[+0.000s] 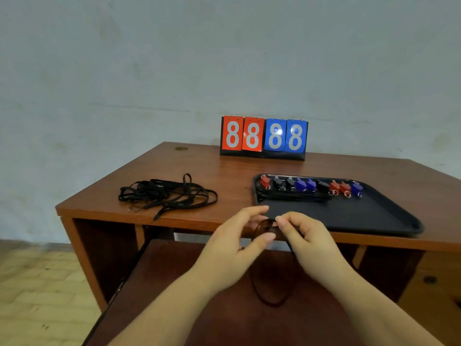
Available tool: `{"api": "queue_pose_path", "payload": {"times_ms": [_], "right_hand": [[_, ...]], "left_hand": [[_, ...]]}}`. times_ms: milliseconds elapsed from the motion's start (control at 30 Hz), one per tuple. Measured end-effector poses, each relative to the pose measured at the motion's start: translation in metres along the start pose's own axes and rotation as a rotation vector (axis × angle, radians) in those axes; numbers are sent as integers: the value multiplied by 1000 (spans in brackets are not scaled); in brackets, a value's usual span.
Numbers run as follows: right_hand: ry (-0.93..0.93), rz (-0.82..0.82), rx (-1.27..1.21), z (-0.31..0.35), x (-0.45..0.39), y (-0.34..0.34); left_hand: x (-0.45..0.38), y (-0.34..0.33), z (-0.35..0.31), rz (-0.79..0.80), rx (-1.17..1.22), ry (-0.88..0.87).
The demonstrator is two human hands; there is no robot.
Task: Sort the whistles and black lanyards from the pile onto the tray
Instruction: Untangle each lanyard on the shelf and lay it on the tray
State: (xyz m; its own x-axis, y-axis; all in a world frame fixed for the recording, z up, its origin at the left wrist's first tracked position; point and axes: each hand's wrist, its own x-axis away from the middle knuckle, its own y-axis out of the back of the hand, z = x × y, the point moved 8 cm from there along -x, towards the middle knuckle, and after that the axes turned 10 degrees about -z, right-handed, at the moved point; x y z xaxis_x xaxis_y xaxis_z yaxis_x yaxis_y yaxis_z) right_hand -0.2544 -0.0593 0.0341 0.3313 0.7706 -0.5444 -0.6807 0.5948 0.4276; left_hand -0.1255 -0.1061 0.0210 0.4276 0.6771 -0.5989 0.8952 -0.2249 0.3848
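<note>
The black lanyard [268, 275] in hand hangs as a long loop between the two wrists, just in front of the desk's near edge and short of the tray [389, 216]. The right hand [303, 237] pinches its top between thumb and curled fingers. The left hand [239, 239] sits beside it with fingers spread fairly wide and the cord running past its thumb; whether it actually grips the cord is blurred and I cannot tell.

To do this step well, I would gather the loop into even folds before it goes down, so it matches the bundle of lanyards [294, 196] already laid straight across the tray, just below the row of red, black and blue whistles [311, 186]. Laying it parallel and close against that bundle keeps the bare part of the tray free.

The remaining pile of lanyards [164, 193] lies tangled on the desk [224, 171] well left of the tray; it will likely need teasing apart one cord at a time. A scoreboard [264, 138] stands behind.
</note>
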Motion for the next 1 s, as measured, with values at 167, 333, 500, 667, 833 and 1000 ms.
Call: {"api": "queue_pose_path", "payload": {"times_ms": [167, 333, 500, 667, 833, 1000], "right_hand": [[-183, -35, -129, -46, 38, -17], [-192, 1, -132, -49, 47, -22], [-264, 28, -176, -57, 55, -29], [-369, 69, -237, -70, 59, -35], [-306, 67, -130, -69, 59, -35], [-210, 83, -82, -63, 56, -28]], "left_hand": [[40, -26, 41, -66, 164, 241], [44, -33, 42, -28, 284, 262], [47, -31, 43, -55, 238, 245], [44, -26, 46, -85, 274, 260], [42, -19, 45, -134, 132, 185], [44, -19, 49, -156, 76, 229]]}}
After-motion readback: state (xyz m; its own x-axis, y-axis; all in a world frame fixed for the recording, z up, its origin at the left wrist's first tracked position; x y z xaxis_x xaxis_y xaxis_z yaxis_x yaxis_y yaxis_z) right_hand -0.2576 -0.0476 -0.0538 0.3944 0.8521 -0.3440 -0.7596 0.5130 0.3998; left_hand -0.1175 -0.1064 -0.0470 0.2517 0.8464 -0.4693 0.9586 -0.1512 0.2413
